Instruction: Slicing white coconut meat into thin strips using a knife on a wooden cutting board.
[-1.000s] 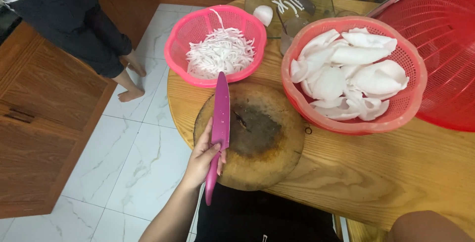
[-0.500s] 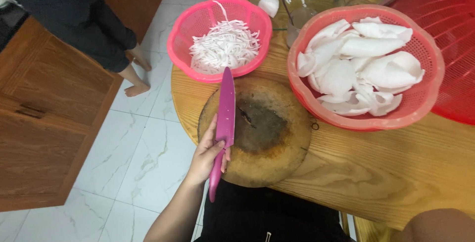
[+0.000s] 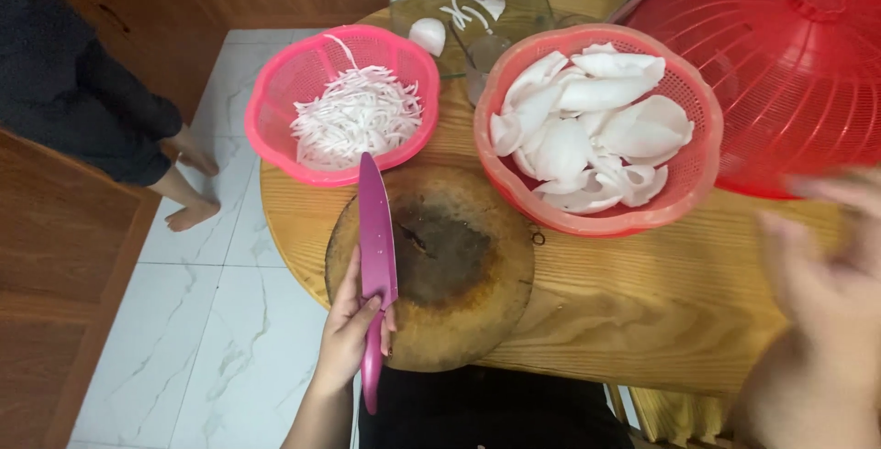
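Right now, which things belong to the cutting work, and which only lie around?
In use: left hand gripping pink knife; round wooden chopping board; red basket of white pieces; pink basket of white shreds.
Lying about: red mesh dome cover.

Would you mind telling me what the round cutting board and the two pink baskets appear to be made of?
The round cutting board looks like solid wood: brown grain, matte, with a dark worn centre. The small pink basket and the large pink basket look like moulded plastic: glossy, evenly coloured, with a fine slotted mesh.
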